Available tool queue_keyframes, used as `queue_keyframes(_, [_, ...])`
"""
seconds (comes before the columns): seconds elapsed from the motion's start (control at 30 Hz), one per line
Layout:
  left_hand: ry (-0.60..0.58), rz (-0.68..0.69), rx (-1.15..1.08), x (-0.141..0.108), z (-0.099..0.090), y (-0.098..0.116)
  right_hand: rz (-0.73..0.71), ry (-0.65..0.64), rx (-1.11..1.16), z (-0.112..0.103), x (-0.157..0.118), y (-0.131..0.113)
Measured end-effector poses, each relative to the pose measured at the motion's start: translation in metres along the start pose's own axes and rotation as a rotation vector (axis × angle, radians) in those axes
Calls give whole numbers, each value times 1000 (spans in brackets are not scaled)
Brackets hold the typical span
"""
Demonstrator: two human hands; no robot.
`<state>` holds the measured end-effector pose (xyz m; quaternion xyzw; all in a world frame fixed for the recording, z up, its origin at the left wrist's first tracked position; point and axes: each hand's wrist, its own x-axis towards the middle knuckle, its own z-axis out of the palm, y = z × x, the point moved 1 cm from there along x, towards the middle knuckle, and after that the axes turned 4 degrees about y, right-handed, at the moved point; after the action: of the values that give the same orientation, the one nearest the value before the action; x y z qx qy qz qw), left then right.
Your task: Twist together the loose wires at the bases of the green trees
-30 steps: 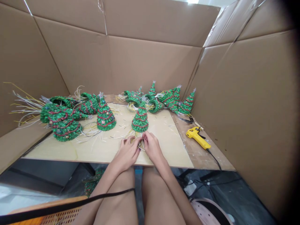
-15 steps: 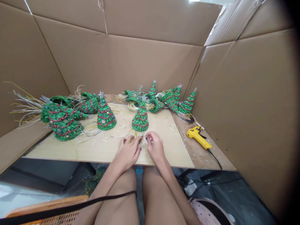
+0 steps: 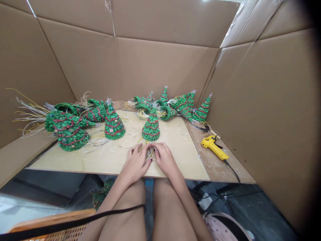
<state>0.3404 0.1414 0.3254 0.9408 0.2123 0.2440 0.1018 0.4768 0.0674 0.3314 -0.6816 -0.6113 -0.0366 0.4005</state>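
Note:
A small green Christmas tree (image 3: 150, 129) with red garland stands upright in front of me. White and yellow wires (image 3: 150, 154) spread from its base toward me. Bent around them from the left is my left hand (image 3: 135, 163), its fingers closed at the wires. My right hand (image 3: 165, 158) pinches at the same bundle from the right, and the fingertips of both hands meet. Just which strands each hand grips is too small to tell. Another decorated tree (image 3: 114, 125) stands to the left, its loose wires trailing on the board (image 3: 180, 160).
More trees (image 3: 71, 134) lie and stand at the left, and others (image 3: 184, 103) along the back. On the right lies a yellow glue gun (image 3: 215, 147) with its cord, near black-handled pliers (image 3: 202, 127). Cardboard walls (image 3: 163, 67) enclose the table. An orange basket (image 3: 57, 224) sits below left.
My right hand has moved slightly left, and its fingertips now touch those of my left hand over the wires. The trees stay where they were.

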Motion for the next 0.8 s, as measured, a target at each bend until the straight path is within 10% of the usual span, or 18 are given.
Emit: queue_keyframes(0.8, [27, -71, 98, 1, -7, 4, 13, -35, -201, -2, -1, -3])
